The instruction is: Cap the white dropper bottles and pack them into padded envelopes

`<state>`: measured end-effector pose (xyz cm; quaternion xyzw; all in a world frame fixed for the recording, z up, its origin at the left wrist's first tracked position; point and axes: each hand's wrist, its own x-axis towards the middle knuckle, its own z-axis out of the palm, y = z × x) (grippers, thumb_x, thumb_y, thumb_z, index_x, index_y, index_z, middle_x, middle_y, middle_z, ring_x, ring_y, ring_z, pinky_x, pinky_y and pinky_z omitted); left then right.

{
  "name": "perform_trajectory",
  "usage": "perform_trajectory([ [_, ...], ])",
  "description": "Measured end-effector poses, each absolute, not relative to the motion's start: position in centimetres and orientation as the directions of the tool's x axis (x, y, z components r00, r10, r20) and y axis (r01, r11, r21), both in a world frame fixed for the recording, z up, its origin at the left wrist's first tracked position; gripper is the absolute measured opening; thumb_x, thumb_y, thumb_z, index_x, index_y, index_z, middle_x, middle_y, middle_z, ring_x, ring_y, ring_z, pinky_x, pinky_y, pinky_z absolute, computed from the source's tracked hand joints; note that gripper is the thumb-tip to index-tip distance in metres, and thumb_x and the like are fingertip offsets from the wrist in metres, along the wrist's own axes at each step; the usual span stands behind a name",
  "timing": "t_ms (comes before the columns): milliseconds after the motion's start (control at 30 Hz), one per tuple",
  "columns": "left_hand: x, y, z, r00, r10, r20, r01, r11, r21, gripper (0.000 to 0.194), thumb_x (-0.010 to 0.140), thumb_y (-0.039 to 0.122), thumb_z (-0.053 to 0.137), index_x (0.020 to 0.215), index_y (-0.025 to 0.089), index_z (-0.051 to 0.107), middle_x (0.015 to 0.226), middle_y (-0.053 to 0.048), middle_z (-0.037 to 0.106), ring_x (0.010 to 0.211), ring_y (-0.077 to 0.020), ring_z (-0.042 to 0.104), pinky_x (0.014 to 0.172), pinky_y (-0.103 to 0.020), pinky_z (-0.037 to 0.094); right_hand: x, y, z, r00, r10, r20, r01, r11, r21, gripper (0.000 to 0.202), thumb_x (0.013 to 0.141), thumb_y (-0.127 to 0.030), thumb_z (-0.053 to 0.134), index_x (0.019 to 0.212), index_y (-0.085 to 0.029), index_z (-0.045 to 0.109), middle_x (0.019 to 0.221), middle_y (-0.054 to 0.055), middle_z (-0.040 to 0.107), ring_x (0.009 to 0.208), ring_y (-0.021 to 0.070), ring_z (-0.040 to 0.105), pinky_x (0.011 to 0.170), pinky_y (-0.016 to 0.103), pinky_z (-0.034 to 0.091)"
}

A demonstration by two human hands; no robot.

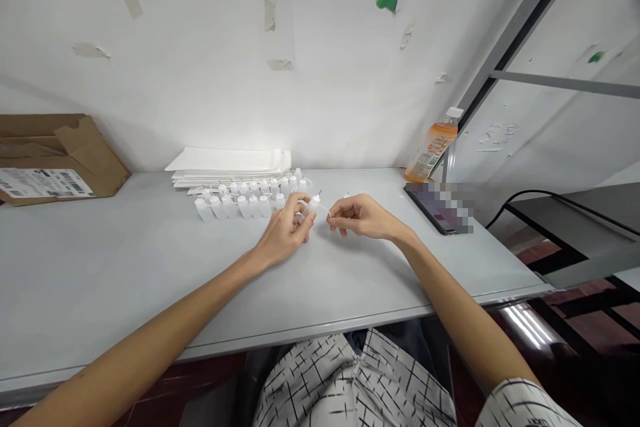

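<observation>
My left hand (286, 230) is closed around a small white squeeze bottle (311, 207) whose thin needle tip points up. A thin white strap runs from this bottle's neck toward my right hand (361, 216). There, the thumb and fingers pinch the strap's end; whether a cap sits on it is too small to make out. Just left of my left hand stand rows of similar white needle-tip bottles (243, 207), several of them close together. Behind my right fingers, the top of another small white piece (347, 195) shows, mostly hidden.
A stack of white sheets or flat cartons (225, 160) lies against the wall behind the bottles. At far left is an open cardboard box (100, 160). An orange drink bottle (434, 147) leans at the right, behind a dark phone (435, 207) on the grey table (150, 280).
</observation>
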<state>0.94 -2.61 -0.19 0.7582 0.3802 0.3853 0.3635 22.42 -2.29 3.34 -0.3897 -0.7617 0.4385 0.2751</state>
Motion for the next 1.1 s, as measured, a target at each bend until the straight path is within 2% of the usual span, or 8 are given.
perform_trajectory([
  [100,0.7,-2.6,-0.1,0.442,0.842,0.309,0.339,-0.476,0.812,0.020,0.093,0.033,0.045,0.105,0.022,0.034,0.066,0.007,0.049,0.051,-0.0110,0.051,0.053,-0.024,0.039,22.6,-2.3,3.5,-0.495,0.863,0.100,0.289,0.272,-0.918,0.027,0.081,-0.040,0.069,0.082,-0.013,0.069,0.072,0.005,0.068,0.055,0.0109,0.060,0.040,0.020,0.039],
  [167,0.5,-2.7,0.0,0.462,0.826,0.323,0.363,-0.508,0.781,0.015,0.091,0.030,0.042,0.101,0.022,0.035,0.059,0.010,0.043,0.049,-0.0114,0.044,0.053,-0.024,0.034,22.8,-2.2,3.6,-0.460,0.878,0.136,0.221,0.262,-0.939,0.026,0.080,-0.039,0.072,0.082,-0.013,0.069,0.068,0.004,0.065,0.054,0.0108,0.058,0.041,0.021,0.043],
  [333,0.3,-3.0,0.3,0.491,0.813,0.312,0.378,-0.522,0.764,0.013,0.093,0.032,0.038,0.102,0.022,0.038,0.057,0.010,0.037,0.048,-0.0113,0.035,0.054,-0.025,0.027,22.8,-2.1,3.4,-0.429,0.880,0.204,0.064,0.255,-0.965,0.025,0.077,-0.036,0.076,0.086,-0.013,0.073,0.073,0.005,0.067,0.070,0.0166,0.066,0.054,0.029,0.057],
  [500,0.7,-3.0,0.4,0.483,0.812,0.329,0.454,-0.553,0.698,0.020,0.096,0.038,0.037,0.103,0.021,0.045,0.055,0.010,0.031,0.048,-0.0111,0.032,0.055,-0.025,0.025,22.3,-2.0,3.1,-0.390,0.885,0.254,-0.013,0.271,-0.963,0.023,0.075,-0.034,0.079,0.086,-0.015,0.073,0.078,0.005,0.070,0.071,0.0170,0.069,0.062,0.033,0.061],
  [900,0.6,-2.9,0.1,0.514,0.794,0.326,0.485,-0.582,0.652,0.023,0.096,0.037,0.037,0.102,0.020,0.051,0.053,0.009,0.033,0.046,-0.0110,0.033,0.053,-0.024,0.024,21.8,-2.2,2.9,-0.410,0.877,0.251,-0.030,0.262,-0.965,0.026,0.074,-0.037,0.079,0.087,-0.015,0.072,0.076,0.003,0.069,0.072,0.0175,0.069,0.064,0.034,0.061],
  [1100,0.7,-2.8,0.1,0.514,0.789,0.337,0.480,-0.590,0.649,0.024,0.097,0.037,0.037,0.102,0.020,0.051,0.053,0.009,0.033,0.046,-0.0106,0.032,0.053,-0.024,0.025,21.8,-2.2,3.0,-0.397,0.879,0.264,-0.031,0.275,-0.961,0.022,0.075,-0.033,0.079,0.086,-0.016,0.072,0.075,0.003,0.069,0.070,0.0172,0.069,0.063,0.034,0.060],
])
